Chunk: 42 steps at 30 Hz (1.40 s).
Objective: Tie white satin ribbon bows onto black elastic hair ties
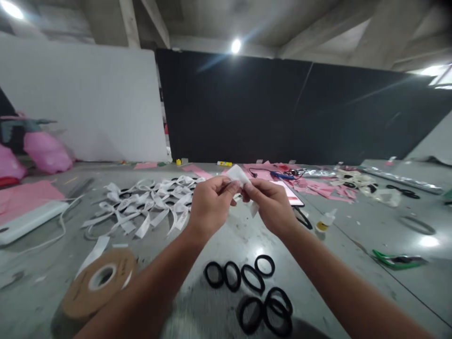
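Both my left hand [212,202] and my right hand [271,202] are raised over the middle of the table, fingertips pinched together on a short white ribbon strip [238,174]. One part of the strip stands up above the fingers, and another end hangs below, near my right hand. Whether anything else is between my fingers is hidden. Several black hair ties [253,278] lie on the table below my hands. Left of my hands spreads a pile of white ribbon strips [151,202], some looped round black bands. A cardboard ribbon spool [84,287] lies beside my left forearm.
A small glue bottle [325,221] and green-handled scissors [397,260] are on the right. Behind my right hand lies a lit tablet [291,195]. Pink sheets [328,189], a yellow glue stick [224,163] and a cable are farther back. A white box [31,221] sits left.
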### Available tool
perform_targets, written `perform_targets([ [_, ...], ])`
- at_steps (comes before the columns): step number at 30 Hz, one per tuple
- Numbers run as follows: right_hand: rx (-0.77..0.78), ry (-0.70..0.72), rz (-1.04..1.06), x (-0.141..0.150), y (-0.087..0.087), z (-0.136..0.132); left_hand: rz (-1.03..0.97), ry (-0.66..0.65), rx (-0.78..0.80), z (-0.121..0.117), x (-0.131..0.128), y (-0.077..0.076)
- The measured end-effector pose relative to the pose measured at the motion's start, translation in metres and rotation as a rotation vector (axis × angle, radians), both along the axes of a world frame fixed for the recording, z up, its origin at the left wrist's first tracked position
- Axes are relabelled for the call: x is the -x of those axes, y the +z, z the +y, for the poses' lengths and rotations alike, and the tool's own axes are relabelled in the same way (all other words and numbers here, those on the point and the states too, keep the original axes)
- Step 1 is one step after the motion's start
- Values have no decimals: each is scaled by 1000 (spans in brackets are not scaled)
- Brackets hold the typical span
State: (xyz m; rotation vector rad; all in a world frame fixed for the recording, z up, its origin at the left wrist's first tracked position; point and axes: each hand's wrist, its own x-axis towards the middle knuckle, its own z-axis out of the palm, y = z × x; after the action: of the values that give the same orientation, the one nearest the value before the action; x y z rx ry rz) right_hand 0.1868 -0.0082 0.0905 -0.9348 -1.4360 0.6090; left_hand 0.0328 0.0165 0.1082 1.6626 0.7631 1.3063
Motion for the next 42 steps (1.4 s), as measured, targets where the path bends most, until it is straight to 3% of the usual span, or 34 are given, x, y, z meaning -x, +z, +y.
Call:
perform_targets([
  [4, -108, -62, 182, -2, 21, 22, -123, 88, 35, 17, -12, 10],
  [8, -124, -126, 189, -8, 28, 27, -161, 23, 53, 20, -18, 9],
  [11, -75, -107, 56, -12, 29, 24, -157, -37, 36, 19, -21, 8],
  [14, -34, -54, -9, -13, 27, 23, -168, 4, 41, 20, -23, 8],
  [23, 164, 24, 254, -13, 8, 29, -203, -8, 159, 21, -33, 6],
  [30, 104, -6, 362, -3, 13, 27, -282, -82, 178, 19, -34, 0],
  [36, 72, -100, 413, 0, 20, 21, -201, -52, 101, 18, -31, 6],
  [42, -27, -134, 193, -1, 24, 18, -216, -124, 119, 15, -28, 14],
])
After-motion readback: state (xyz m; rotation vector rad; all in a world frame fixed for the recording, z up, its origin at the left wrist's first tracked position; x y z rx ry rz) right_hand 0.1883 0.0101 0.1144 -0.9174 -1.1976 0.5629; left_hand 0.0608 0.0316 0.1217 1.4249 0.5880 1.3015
